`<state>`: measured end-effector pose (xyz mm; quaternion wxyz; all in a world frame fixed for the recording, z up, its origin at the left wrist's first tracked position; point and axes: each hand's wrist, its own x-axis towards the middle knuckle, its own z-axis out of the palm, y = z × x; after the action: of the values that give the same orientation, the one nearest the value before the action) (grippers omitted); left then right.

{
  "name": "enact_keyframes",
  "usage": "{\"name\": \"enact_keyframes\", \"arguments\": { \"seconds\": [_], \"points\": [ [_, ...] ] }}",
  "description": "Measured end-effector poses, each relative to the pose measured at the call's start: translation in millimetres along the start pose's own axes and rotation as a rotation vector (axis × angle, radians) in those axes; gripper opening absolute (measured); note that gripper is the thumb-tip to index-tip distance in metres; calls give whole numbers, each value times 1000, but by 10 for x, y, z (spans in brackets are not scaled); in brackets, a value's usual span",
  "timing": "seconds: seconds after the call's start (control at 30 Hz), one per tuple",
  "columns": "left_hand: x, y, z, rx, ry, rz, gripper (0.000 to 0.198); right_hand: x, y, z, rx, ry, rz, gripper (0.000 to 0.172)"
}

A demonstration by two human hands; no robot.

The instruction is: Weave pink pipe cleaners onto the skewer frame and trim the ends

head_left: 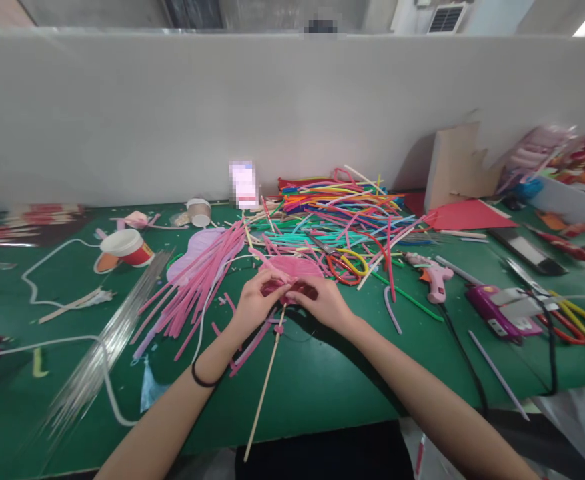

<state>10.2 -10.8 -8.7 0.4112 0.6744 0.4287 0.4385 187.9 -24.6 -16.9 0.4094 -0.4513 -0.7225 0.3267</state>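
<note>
Both hands meet at the middle of the table over a pink rounded piece (305, 267) that looks made of fuzzy pipe cleaner. My left hand (257, 299) pinches its near edge from the left. Closed on the same edge from the right is my right hand (327, 305), thumb and fingertips close to the left ones. A thin wooden stick (262, 393) runs from beneath the fingers toward me, with a small pink knot (279, 329) around its upper part. The fingers hide how stick and pink piece join. Pink pipe cleaners (192, 287) lie in a bundle to the left.
A heap of coloured pipe cleaners (332, 207) lies behind my hands, with scissors (355, 261) at its front. To the right are a pink glue gun (437, 281), its cord, and larger scissors (567, 313). Metal wires (117, 340) and a paper cup (127, 247) occupy the left.
</note>
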Motion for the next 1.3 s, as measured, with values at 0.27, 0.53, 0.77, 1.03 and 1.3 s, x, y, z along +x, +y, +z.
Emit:
{"name": "enact_keyframes", "arguments": {
  "seconds": [0.27, 0.53, 0.77, 1.03, 1.3],
  "points": [
    [12, 51, -47, 124, -31, -7, 18, 62, -24, -93, 10, 69, -36, 18],
    [26, 60, -67, 89, -45, -8, 18, 48, -12, -146, -202, 22, -176, 17],
    [25, 57, -123, 113, -43, -2, 22, 8, -4, -193, -415, 33, -262, 11],
    [-15, -86, -407, 65, 107, -57, 26, -150, 39, -333, -585, 44, -172, 8],
    [-3, -152, -373, -224, 201, -261, 29, -395, -78, -288, -645, 60, -125, 9]
  ]
}}
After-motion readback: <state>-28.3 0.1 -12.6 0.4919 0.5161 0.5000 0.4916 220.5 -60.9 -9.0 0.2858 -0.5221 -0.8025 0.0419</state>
